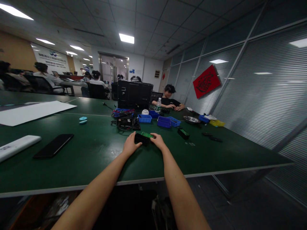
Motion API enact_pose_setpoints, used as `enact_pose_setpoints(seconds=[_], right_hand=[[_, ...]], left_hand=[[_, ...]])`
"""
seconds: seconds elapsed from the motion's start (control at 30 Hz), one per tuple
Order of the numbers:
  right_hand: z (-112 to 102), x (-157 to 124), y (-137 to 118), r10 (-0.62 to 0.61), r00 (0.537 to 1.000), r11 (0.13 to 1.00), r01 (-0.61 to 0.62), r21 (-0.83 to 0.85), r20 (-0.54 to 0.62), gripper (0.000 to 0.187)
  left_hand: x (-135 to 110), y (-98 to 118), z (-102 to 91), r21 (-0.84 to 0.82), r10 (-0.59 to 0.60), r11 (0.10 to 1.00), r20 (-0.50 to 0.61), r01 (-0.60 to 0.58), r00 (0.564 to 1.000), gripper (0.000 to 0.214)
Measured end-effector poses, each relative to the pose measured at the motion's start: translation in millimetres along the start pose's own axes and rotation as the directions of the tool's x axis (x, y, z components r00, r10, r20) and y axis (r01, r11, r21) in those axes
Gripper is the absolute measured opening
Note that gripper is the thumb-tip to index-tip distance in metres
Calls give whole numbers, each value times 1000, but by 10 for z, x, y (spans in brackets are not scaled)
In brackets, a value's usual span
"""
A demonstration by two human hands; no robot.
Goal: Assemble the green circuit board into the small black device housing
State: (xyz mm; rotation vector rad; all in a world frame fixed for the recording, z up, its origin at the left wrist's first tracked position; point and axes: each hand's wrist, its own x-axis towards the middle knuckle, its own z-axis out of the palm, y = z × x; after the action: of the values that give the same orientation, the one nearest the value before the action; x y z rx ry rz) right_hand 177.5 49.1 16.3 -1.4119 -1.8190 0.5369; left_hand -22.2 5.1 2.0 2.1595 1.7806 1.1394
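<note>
My left hand (130, 143) grips the left end of a small black housing (141, 139), its thumb along the near side. A green circuit board (146, 134) lies at the top of the housing, tilted. My right hand (157, 141) pinches the right end of the board between thumb and fingers. Whether the board sits inside the housing or only rests against it, I cannot tell. To the right stands another black housing (183, 134) with a green board showing in its top.
Beyond my hands are a black power unit (124, 123) with cables, blue trays (144, 118), a baseball (145, 112) and a monitor (134, 95). A metal bowl (192, 119) stands at right, a black tablet-like slab (54, 145) at left. A person (168, 97) sits across the table.
</note>
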Motion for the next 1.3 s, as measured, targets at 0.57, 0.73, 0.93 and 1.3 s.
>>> enact_pose_setpoints(seconds=[0.57, 0.73, 0.93, 1.3], right_hand=[[-64, 31, 26, 68, 969, 992, -40, 122, -236, 41], [-91, 12, -51, 39, 993, 845, 25, 535, -109, 52], [-59, -46, -112, -61, 998, 845, 63, 531, -21, 46], [-67, -76, -129, -181, 980, 946, 151, 285, 84, 38]], left_hand=[[-27, -4, -19, -22, 32, 999, 110, -30, 993, 56], [3, -26, -5, -52, -62, 996, 124, 69, 990, 63], [4, -13, -25, -69, -102, 991, 168, 115, 980, 70], [2, -1, -30, -104, -109, 986, 176, 129, 978, 71]])
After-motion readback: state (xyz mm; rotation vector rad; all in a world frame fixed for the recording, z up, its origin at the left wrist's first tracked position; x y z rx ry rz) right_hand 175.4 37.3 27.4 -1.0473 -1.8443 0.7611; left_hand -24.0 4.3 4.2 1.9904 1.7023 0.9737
